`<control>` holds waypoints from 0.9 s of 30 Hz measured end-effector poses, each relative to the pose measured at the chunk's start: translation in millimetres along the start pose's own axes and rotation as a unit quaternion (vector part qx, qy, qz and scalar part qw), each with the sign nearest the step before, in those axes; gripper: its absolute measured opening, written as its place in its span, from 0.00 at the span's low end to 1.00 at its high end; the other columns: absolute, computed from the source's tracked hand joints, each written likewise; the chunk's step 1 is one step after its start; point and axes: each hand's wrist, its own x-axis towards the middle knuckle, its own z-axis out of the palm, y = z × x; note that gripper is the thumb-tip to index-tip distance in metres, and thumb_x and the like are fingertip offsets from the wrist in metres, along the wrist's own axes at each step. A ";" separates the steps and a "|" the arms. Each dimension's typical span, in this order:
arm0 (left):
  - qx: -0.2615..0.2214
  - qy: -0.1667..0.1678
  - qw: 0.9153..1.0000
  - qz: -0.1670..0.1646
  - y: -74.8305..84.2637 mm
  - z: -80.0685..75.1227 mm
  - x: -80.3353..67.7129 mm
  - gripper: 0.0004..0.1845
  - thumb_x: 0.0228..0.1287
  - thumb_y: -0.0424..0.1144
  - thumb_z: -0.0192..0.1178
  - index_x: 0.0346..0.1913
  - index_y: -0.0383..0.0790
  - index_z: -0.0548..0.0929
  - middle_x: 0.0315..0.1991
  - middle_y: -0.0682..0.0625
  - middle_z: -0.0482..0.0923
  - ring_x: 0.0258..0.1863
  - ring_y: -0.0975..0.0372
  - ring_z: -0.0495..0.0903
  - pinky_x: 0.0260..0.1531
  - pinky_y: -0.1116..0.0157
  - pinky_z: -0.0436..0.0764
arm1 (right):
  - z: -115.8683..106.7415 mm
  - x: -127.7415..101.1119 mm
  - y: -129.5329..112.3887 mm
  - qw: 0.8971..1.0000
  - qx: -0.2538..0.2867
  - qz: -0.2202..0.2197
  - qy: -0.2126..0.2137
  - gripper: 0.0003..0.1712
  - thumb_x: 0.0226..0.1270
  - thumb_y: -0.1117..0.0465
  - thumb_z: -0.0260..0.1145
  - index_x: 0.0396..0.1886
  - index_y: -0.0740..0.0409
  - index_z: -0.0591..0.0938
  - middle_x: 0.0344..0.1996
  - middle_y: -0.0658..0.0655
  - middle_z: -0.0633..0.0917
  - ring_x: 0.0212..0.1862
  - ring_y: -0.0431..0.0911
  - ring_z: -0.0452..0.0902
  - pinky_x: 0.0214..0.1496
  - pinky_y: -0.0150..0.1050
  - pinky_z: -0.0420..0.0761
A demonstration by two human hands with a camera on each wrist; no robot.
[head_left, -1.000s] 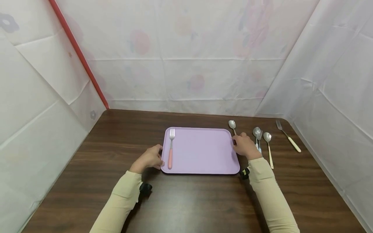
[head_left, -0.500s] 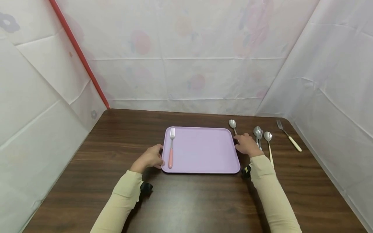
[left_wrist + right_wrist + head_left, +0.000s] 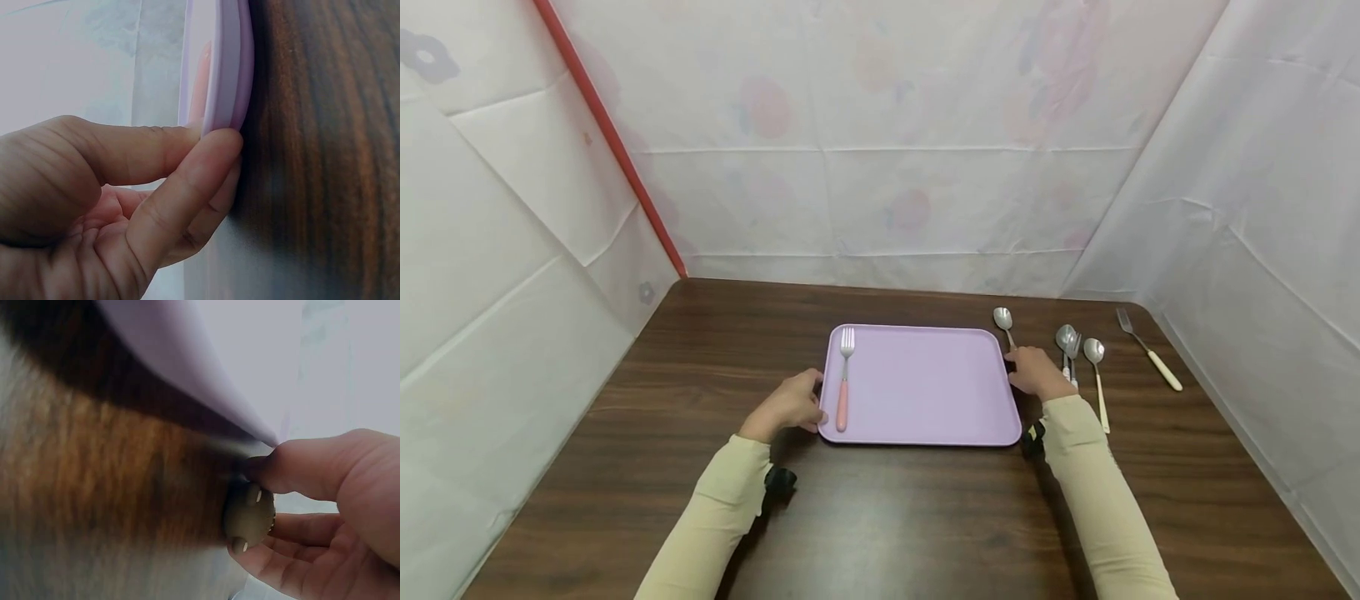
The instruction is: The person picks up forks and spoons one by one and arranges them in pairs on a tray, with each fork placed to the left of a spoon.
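A lilac tray (image 3: 917, 387) lies on the wooden table with a pink-handled fork (image 3: 842, 400) along its left side. My left hand (image 3: 790, 404) pinches the tray's left rim near the front corner; in the left wrist view the thumb (image 3: 150, 153) is over the rim and a finger presses its outer side. Just past the tray's right rim, my right hand (image 3: 1037, 373) pinches the handle of a spoon (image 3: 1003, 318), whose bowl points to the back. The right wrist view shows the rounded khaki handle end (image 3: 250, 517) between thumb and fingers, slightly blurred.
Right of the right hand lie a spoon (image 3: 1065, 336) and a fork (image 3: 1075, 346) close together, then a cream-handled spoon (image 3: 1094, 352). Another cream-handled fork (image 3: 1163, 369) lies near the table's right edge. White sheeting (image 3: 865, 200) hangs behind and at both sides.
My right hand has shifted slightly right, from the tray's rim onto the spoon's handle. The left hand stays at the tray's rim, and the tray keeps its place.
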 end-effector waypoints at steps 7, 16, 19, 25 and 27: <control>0.004 -0.002 1.000 -0.006 2.1 -1.2 -0.3 0.33 0.44 0.14 0.61 0.57 0.22 0.63 0.25 0.39 0.71 0.18 0.56 0.77 0.20 0.64 0.85 | -1.6 -1.5 -2.5 1.000 0.007 0.011 -0.023 0.22 0.52 0.71 0.61 0.49 0.78 0.76 0.46 0.73 0.78 0.52 0.66 0.70 0.56 0.57 0.72; 0.005 -0.001 1.000 -0.010 3.2 -1.4 1.3 0.33 0.44 0.14 0.61 0.58 0.22 0.63 0.27 0.39 0.71 0.20 0.56 0.77 0.21 0.64 0.85 | 2.8 4.1 9.1 1.000 0.015 -0.011 -0.008 0.22 0.48 0.68 0.64 0.45 0.76 0.79 0.42 0.71 0.80 0.50 0.67 0.71 0.54 0.55 0.74; 0.009 -0.002 1.000 -0.006 3.5 -0.1 1.9 0.33 0.44 0.15 0.61 0.57 0.22 0.64 0.26 0.39 0.71 0.19 0.56 0.77 0.20 0.64 0.85 | 4.4 4.7 12.1 1.000 0.016 -0.006 -0.008 0.23 0.48 0.68 0.64 0.45 0.76 0.79 0.42 0.72 0.80 0.50 0.67 0.71 0.54 0.56 0.74; 0.010 0.001 1.000 -0.006 4.3 0.6 3.1 0.33 0.44 0.15 0.61 0.58 0.22 0.63 0.26 0.39 0.71 0.19 0.56 0.77 0.20 0.64 0.84 | 1.3 0.1 8.5 1.000 0.011 0.002 -0.015 0.22 0.50 0.69 0.63 0.47 0.78 0.78 0.44 0.72 0.79 0.51 0.66 0.71 0.56 0.57 0.72; 0.011 -0.001 1.000 -0.006 4.5 0.3 3.6 0.34 0.44 0.15 0.61 0.58 0.22 0.63 0.26 0.39 0.71 0.19 0.56 0.77 0.20 0.64 0.84 | -1.2 -2.2 7.8 1.000 0.007 -0.002 -0.015 0.22 0.50 0.69 0.63 0.47 0.77 0.78 0.44 0.72 0.79 0.51 0.66 0.71 0.55 0.57 0.72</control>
